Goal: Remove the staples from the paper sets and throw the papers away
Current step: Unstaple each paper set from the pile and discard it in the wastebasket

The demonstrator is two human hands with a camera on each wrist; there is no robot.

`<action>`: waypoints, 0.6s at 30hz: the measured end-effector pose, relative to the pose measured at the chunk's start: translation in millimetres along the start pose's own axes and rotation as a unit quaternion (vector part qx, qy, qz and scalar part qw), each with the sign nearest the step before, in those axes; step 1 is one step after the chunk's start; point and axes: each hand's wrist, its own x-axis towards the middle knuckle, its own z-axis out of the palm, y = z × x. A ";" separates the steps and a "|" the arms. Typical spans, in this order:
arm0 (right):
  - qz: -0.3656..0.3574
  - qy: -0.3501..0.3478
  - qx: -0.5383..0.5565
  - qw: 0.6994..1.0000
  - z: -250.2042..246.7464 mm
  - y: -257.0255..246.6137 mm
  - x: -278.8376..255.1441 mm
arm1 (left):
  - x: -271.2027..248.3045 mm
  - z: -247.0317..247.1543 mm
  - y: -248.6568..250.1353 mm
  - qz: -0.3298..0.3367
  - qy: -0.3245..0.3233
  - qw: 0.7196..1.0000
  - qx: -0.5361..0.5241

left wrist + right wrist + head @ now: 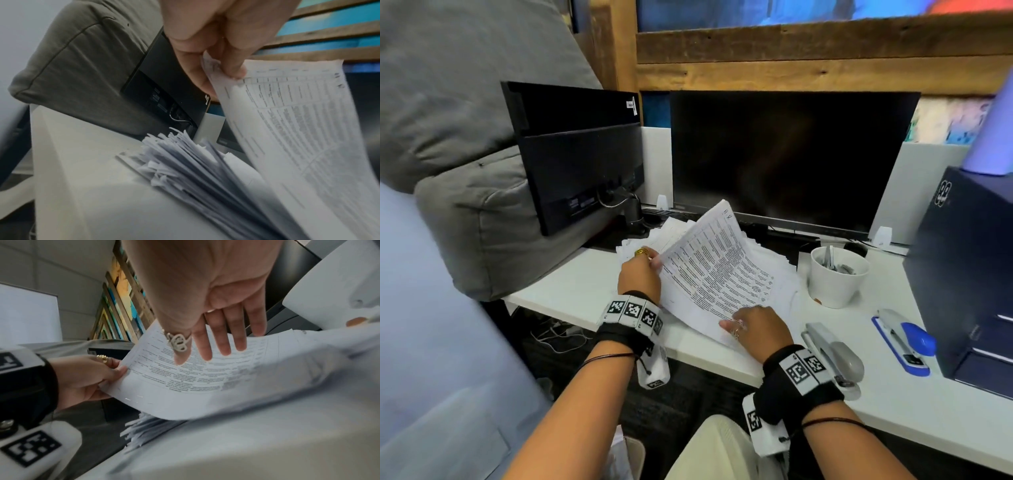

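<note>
Head view: left hand [639,275] pinches printed sheet [717,270], right hand [760,330] spread flat on it

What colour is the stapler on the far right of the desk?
The stapler is blue and light grey, with a blue base. The head view shows it best.

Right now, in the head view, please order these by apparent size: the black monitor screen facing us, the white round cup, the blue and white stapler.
1. Black monitor screen, clearly largest.
2. White round cup and blue and white stapler: they look too alike to rank.
</note>
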 end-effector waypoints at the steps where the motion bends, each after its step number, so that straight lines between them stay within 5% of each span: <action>1: 0.002 0.018 0.005 1.000 -3.8 -0.7 -0.2 | -0.3 -4.0 1.3 0.002 0.011 1.000 -0.008; 9: 0.038 0.252 0.084 0.963 -48.2 5.4 4.9 | 0.1 -37.5 -1.6 0.033 0.032 0.998 -0.047; 13: 0.091 0.193 0.070 0.975 -59.3 18.4 3.2 | -8.3 -44.6 -9.6 0.033 0.028 0.998 -0.037; 18: 0.016 0.201 0.184 0.962 -63.6 25.7 -11.5 | -30.7 -40.9 -19.4 0.064 0.037 0.994 0.078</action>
